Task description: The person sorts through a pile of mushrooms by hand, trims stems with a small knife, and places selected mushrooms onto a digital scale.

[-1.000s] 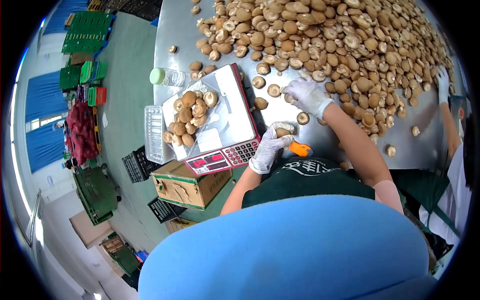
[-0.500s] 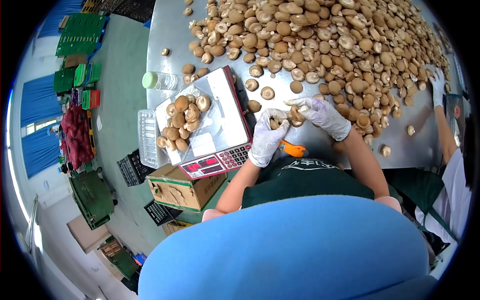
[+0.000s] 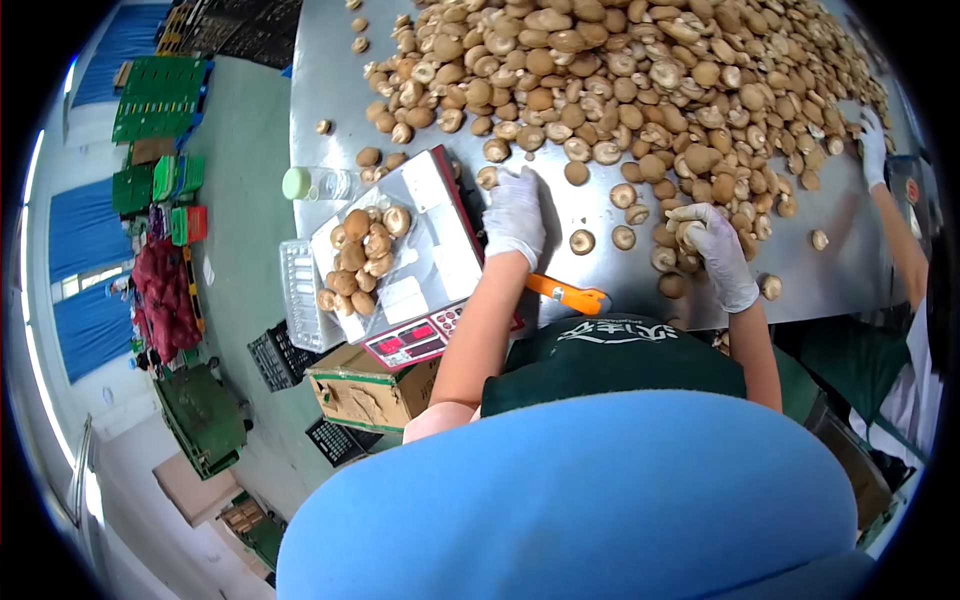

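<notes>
My left hand [image 3: 514, 214], in a whitish glove, reaches over the metal table just right of the scale [image 3: 430, 240]. A mushroom [image 3: 487, 178] touches or lies by its fingertips, which are partly hidden. My right hand [image 3: 716, 254], gloved too, is closed on a pale mushroom [image 3: 686, 236] at the lower edge of the large mushroom pile [image 3: 640, 70]. Several mushrooms [image 3: 352, 256] rest in a clear tray on the scale. An orange-handled tool [image 3: 568, 294] lies near the table's front edge, between my hands.
A jar with a green lid [image 3: 297, 183] stands behind the scale's left side. Empty clear trays [image 3: 300, 290] are stacked left of it. A cardboard box [image 3: 365, 388] sits below. At the far right, a co-worker's gloved hand [image 3: 873, 150] reaches to the pile.
My hands have moved apart, the left toward the scale and up, the right rightward to the pile's edge. The orange-handled tool now shows fully. Loose mushrooms lie differently between my hands.
</notes>
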Demonstrator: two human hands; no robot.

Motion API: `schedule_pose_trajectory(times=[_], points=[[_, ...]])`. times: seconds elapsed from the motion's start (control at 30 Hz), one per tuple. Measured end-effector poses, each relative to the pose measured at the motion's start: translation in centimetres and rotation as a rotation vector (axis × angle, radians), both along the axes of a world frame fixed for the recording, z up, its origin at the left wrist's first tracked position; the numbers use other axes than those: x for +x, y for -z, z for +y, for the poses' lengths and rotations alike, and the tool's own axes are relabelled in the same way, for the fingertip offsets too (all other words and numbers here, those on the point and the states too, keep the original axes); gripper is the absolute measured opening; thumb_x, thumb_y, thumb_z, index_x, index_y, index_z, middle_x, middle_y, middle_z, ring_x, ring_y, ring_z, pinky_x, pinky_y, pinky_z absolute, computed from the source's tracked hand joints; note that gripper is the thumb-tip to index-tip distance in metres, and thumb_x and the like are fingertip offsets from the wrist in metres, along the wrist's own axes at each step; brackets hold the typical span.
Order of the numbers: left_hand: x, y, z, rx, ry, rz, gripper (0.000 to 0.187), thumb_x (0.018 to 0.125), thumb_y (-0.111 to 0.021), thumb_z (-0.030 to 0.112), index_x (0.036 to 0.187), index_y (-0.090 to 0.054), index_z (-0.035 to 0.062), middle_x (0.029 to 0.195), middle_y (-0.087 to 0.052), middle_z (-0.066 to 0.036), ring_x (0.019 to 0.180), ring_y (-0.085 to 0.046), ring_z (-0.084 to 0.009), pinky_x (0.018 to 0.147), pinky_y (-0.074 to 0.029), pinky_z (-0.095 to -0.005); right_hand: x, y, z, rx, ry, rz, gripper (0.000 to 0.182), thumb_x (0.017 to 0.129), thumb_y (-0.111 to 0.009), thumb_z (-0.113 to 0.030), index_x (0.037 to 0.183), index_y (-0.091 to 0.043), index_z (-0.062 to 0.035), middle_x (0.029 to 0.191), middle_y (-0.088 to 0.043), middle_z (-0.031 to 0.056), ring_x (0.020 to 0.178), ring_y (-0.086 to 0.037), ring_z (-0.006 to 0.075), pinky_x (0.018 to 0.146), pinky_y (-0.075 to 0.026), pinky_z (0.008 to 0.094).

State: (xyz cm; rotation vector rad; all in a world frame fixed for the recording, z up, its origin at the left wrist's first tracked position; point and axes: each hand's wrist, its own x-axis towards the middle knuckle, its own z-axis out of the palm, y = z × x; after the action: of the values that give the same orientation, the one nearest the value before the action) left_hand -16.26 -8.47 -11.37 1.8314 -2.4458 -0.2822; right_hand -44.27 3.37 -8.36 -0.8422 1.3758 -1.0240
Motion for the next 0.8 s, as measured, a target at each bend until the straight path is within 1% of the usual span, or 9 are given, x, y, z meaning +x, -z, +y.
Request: schedule_pose_trajectory(times=[0.07, 0.17, 0.23, 0.3, 0.5, 0.6, 0.7, 0.77, 0.8], points=[[0.0, 0.4, -1.2, 0.198, -0.020, -0.037, 0.019, 0.092, -0.054, 0.005, 0.109, -0.062, 0.0052, 0.113, -0.061, -0.023, 0.104, -0.065, -0.0418, 0.085, -0.056, -0.0481, -1.3, -0.7, 0.9, -0.028, 0.064, 0.085, 0.022, 0.090, -0.055, -0.010, 0.107, -0.067, -0.0012, 0.104, -0.069, 0.0064, 0.087, -0.060, 0.0090, 0.075, -0.049, 0.0246], [-1.1, -0.7, -0.3, 0.276, 0.025, 0.060, 0.018, 0.094, -0.057, 0.015, 0.105, -0.063, 0.0022, 0.107, -0.064, -0.024, 0.100, -0.067, -0.0366, 0.081, -0.056, -0.0460, -3.9, 0.7, 2.5, -0.274, 0.178, 0.566, 0.024, 0.093, -0.051, -0.006, 0.111, -0.066, -0.0017, 0.107, -0.068, 0.0082, 0.103, -0.062, 0.0177, 0.092, -0.048, 0.0312], [-2.3, -3.1, 1.8, 0.596, 0.051, 0.456, 0.035, 0.086, -0.070, 0.015, 0.118, -0.063, 0.0004, 0.100, -0.067, -0.019, 0.091, -0.068, -0.0339, 0.083, -0.054, -0.0409, -4.7, 1.6, 3.2, -0.274, 0.309, 0.532, 0.026, 0.091, -0.051, -0.002, 0.113, -0.065, -0.0013, 0.111, -0.067, 0.0091, 0.106, -0.061, 0.0193, 0.095, -0.048, 0.0319], [-2.3, 1.8, 4.1, 0.476, 0.216, 0.602, 0.047, 0.085, -0.073, 0.016, 0.128, -0.060, 0.0029, 0.107, -0.063, -0.018, 0.094, -0.067, -0.0299, 0.084, -0.054, -0.0382, -5.9, 2.0, 3.9, -0.306, 0.421, 0.671, 0.027, 0.089, -0.054, 0.000, 0.114, -0.064, -0.0015, 0.114, -0.065, 0.0102, 0.108, -0.062, 0.0225, 0.098, -0.047, 0.0337], [-5.7, -2.3, 5.0, 0.218, 0.285, 0.352, 0.043, 0.086, -0.063, 0.010, 0.128, -0.060, 0.0170, 0.112, -0.060, -0.014, 0.095, -0.065, -0.0350, 0.081, -0.055, -0.0441, -6.1, 3.4, 5.0, -0.360, 0.442, 0.803, 0.032, 0.085, -0.058, -0.002, 0.115, -0.066, -0.0075, 0.115, -0.065, 0.0109, 0.107, -0.063, 0.0270, 0.098, -0.048, 0.0354], [-8.3, -2.7, 3.4, 0.030, 0.685, 0.258, 0.042, 0.080, -0.061, 0.003, 0.120, -0.064, 0.0157, 0.118, -0.061, -0.008, 0.099, -0.064, -0.0316, 0.079, -0.056, -0.0412, -5.5, 5.7, 4.1, -0.501, 0.278, 0.997, 0.032, 0.083, -0.064, -0.008, 0.115, -0.068, -0.0119, 0.118, -0.066, 0.0079, 0.112, -0.060, 0.0279, 0.098, -0.047, 0.0368], [-10.0, -0.7, 2.3, 0.111, 0.747, 0.165, 0.038, 0.078, -0.062, 0.004, 0.115, -0.067, 0.0133, 0.120, -0.061, -0.008, 0.103, -0.063, -0.0321, 0.081, -0.055, -0.0411, -4.0, 4.8, 4.1, -0.439, 0.340, 1.005, 0.033, 0.083, -0.066, -0.011, 0.116, -0.069, -0.0131, 0.122, -0.065, 0.0063, 0.116, -0.058, 0.0269, 0.103, -0.044, 0.0383], [-9.4, -0.5, 2.5, 0.106, 0.714, 0.275, 0.030, 0.081, -0.064, 0.004, 0.110, -0.068, 0.0112, 0.113, -0.061, -0.009, 0.103, -0.063, -0.0283, 0.082, -0.055, -0.0399, -3.6, 3.2, 4.1, -0.446, 0.335, 1.047, 0.033, 0.084, -0.066, -0.011, 0.117, -0.070, -0.0133, 0.122, -0.066, 0.0064, 0.116, -0.058, 0.0270, 0.102, -0.044, 0.0383], [-9.0, -0.6, 3.0, 0.244, 0.547, 0.519, 0.026, 0.084, -0.066, 0.006, 0.109, -0.068, 0.0101, 0.110, -0.060, -0.009, 0.098, -0.064, -0.0263, 0.078, -0.055, -0.0376, -3.5, 2.4, 4.1, -0.453, 0.320, 1.086, 0.034, 0.084, -0.067, -0.012, 0.117, -0.070, -0.0135, 0.123, -0.066, 0.0065, 0.116, -0.058, 0.0272, 0.102, -0.045, 0.0383]])
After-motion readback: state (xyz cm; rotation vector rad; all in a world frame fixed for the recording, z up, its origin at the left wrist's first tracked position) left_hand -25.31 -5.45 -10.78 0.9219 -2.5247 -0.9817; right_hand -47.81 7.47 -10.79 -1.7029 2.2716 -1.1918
